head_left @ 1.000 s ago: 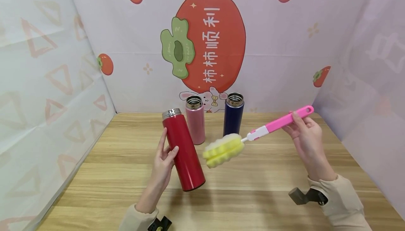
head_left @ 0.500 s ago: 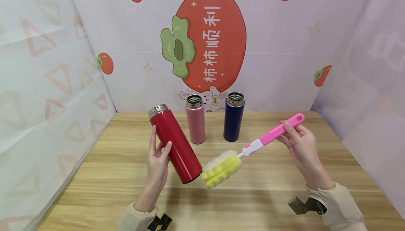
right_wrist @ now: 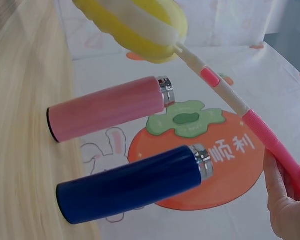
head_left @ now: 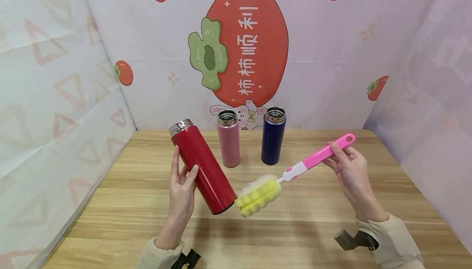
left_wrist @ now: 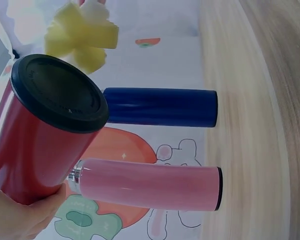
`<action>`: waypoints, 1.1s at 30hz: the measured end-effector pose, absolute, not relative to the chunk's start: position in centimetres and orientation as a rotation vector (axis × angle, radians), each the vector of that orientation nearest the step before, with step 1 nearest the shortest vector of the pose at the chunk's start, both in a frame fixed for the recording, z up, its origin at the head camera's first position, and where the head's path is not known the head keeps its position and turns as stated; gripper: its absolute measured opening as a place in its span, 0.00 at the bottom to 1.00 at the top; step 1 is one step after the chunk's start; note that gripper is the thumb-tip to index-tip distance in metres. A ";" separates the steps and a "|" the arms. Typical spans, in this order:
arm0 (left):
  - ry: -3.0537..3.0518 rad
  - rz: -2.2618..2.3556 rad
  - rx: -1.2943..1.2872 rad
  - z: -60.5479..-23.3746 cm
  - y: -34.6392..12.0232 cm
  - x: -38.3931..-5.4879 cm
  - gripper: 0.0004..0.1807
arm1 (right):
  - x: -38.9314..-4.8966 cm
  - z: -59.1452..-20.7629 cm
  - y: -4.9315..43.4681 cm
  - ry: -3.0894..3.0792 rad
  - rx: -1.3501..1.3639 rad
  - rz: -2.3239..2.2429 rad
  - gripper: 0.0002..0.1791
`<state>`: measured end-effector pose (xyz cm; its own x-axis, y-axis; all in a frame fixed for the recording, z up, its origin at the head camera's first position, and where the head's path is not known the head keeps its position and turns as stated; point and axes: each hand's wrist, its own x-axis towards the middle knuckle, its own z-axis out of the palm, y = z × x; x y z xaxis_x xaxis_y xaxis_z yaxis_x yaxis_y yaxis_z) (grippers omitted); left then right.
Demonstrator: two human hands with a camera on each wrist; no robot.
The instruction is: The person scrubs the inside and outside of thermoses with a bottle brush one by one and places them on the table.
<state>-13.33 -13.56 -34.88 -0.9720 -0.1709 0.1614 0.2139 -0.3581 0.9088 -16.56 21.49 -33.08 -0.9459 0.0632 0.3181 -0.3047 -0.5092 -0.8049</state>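
Observation:
A red thermos bottle (head_left: 203, 168) is gripped by my left hand (head_left: 182, 191) above the table, its steel mouth tilted up and to the left. In the left wrist view its black base (left_wrist: 60, 92) faces the camera. My right hand (head_left: 350, 170) holds a bottle brush by its pink handle (head_left: 324, 154). The yellow and white sponge head (head_left: 258, 195) points down and left, right by the lower end of the red bottle; whether they touch I cannot tell. In the right wrist view the brush's white neck (right_wrist: 225, 92) shows between sponge and handle.
A pink thermos bottle (head_left: 230, 144) and a dark blue one (head_left: 273, 140) stand upright and lidless at the back of the wooden table (head_left: 280, 240). Behind them hangs a printed cloth backdrop (head_left: 317, 56), with side sheets at left and right.
The red bottle has tilted further, its mouth swinging left. The brush has moved down and slightly left, its sponge now lower beside the bottle's base. In the last half second little has moved.

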 end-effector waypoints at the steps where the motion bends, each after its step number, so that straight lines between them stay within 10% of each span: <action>1: -1.615 -2.414 -0.058 -34.8 -13.6 -13.3 0.36 | -16.7 -33.3 21.7 -1.433 0.376 2.522 0.08; 33: -1.478 -2.170 -0.301 -34.8 -11.7 -13.1 0.38 | -17.4 -38.8 18.4 -1.550 0.191 2.554 0.17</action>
<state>-13.10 -11.72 -34.76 -0.8540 -0.2730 0.4429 0.5121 -0.2906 0.8083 -17.38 18.37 -38.83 -0.9810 0.0596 0.1847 -0.1913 -0.4557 -0.8693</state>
